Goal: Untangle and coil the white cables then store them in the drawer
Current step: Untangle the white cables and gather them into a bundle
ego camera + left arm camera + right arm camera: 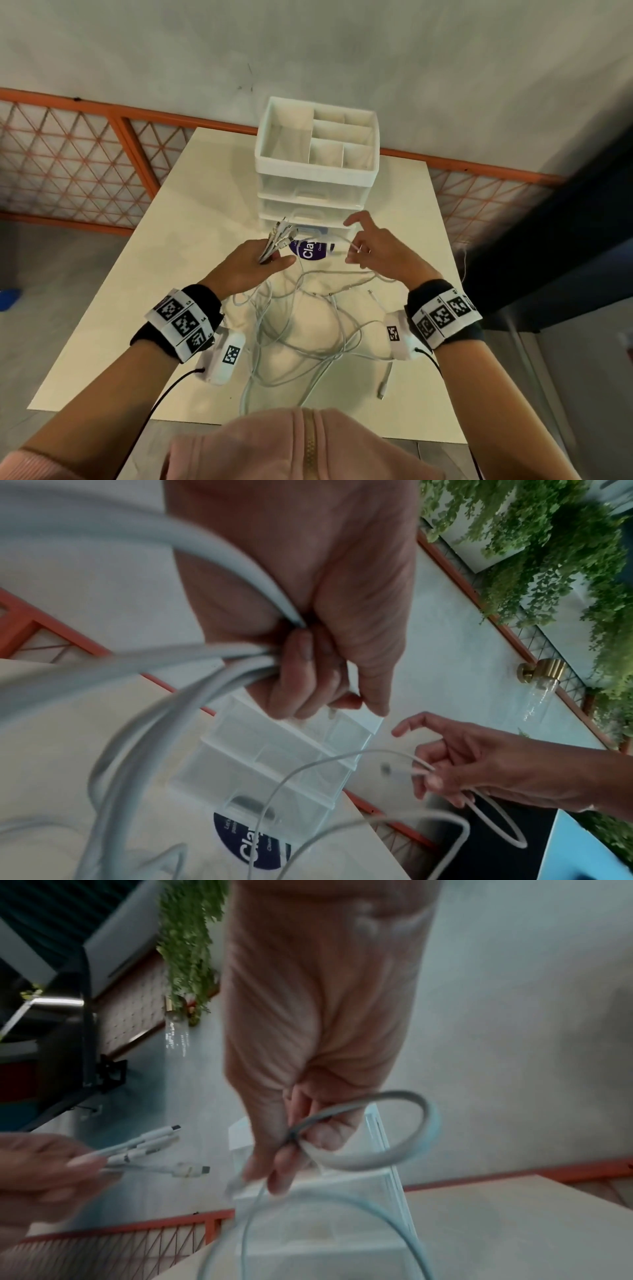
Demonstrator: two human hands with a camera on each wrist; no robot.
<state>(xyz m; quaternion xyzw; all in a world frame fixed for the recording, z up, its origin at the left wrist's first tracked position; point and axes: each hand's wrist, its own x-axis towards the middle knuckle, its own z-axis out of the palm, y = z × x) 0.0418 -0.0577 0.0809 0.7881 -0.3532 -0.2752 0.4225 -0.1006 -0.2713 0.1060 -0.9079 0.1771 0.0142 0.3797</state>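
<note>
So, white cables (301, 329): most of the length lies in a loose tangle on the table (137, 274), between my forearms, with one free connector end (383, 390) lying near the front right of the pile. My left hand (246, 263) is closed around a bundle of the cable ends, fingers curled tight; the connector tips (282, 229) fan out past my fingers toward the drawer unit. Left wrist view shows several strands running into that fist (308, 669). My right hand (380, 250) pinches a single cable (342, 245) near its end between thumb and fingers, index finger lifted off and pointing up; that strand loops under the hand, seen as a curl in the right wrist view (394, 1137). Hands are near each other, not touching.

Drawer unit (315, 178) stands just past my hands on the table, white with translucent drawers stacked, all looking closed, and an open divided tray (318, 137) on top. A round dark sticker (308, 251) with white letters sits on the table right in front of the unit, partly under the cables. Both wrists carry bands with black-and-white markers (181, 322). Orange lattice railing (85, 161) runs behind the table against a grey wall.
</note>
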